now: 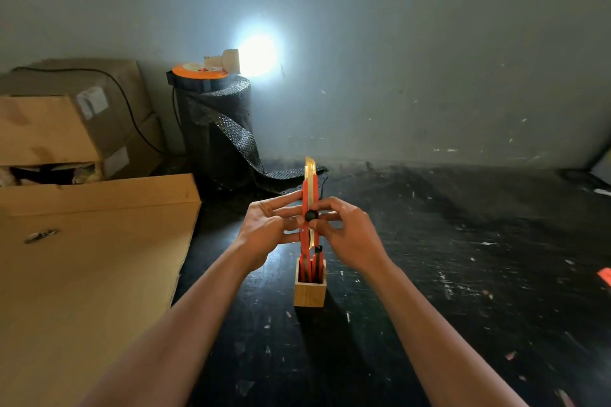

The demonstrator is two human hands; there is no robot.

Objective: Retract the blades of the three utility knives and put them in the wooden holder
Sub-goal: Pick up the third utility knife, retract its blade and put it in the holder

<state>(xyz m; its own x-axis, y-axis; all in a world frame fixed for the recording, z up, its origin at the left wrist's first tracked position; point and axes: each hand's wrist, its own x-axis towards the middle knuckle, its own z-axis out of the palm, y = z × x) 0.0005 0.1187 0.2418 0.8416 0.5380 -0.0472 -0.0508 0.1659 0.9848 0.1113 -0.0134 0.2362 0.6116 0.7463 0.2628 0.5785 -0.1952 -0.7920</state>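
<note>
An orange utility knife (310, 195) is held upright between both hands, its blade tip sticking out at the top. My left hand (269, 228) grips the knife's left side. My right hand (347, 231) holds the right side, with the thumb on the black slider knob (311, 216). Directly below stands the small square wooden holder (310, 294) on the dark table. Two more orange knives (312, 266) stand inside it, black ends up. The held knife's lower end is just above or at the holder's mouth.
A large flat cardboard sheet (92, 268) lies at the left. Stacked cardboard boxes (66, 122) sit behind it. A black bubble-wrap roll (218, 129) with an orange tape roll and a bright lamp (231, 59) stands at the back. A red scrap (605, 274) lies at the right edge.
</note>
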